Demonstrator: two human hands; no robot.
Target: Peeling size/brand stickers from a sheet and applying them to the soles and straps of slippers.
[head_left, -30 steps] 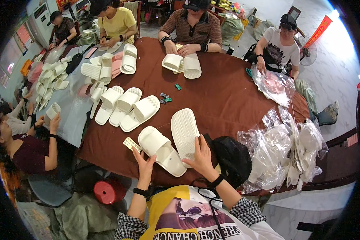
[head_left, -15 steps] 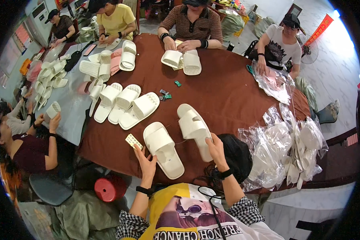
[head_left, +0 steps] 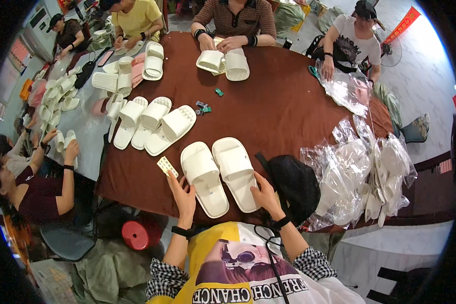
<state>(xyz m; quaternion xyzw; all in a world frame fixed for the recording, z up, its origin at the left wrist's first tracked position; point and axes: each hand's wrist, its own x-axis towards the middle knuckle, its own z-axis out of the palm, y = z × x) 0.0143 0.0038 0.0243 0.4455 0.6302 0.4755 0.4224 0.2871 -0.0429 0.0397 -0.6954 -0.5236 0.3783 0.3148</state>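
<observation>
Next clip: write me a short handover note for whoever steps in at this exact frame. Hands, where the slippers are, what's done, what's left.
Left hand: open, fingertips at the heel of the left white slipper, not gripping it.
Right hand: open, resting against the heel end of the right white slipper.
Both slippers lie side by side, straps up, toes pointing away, on the brown table. A small card lies just left of them, a black bag to the right, and a pile of clear plastic bags beyond that.
Done: the pair is lined up.
Left: the pair is not in any bag, and the card is not attached.

Single head view, looking steeply down, close over brown table (head_left: 278,116)
</observation>
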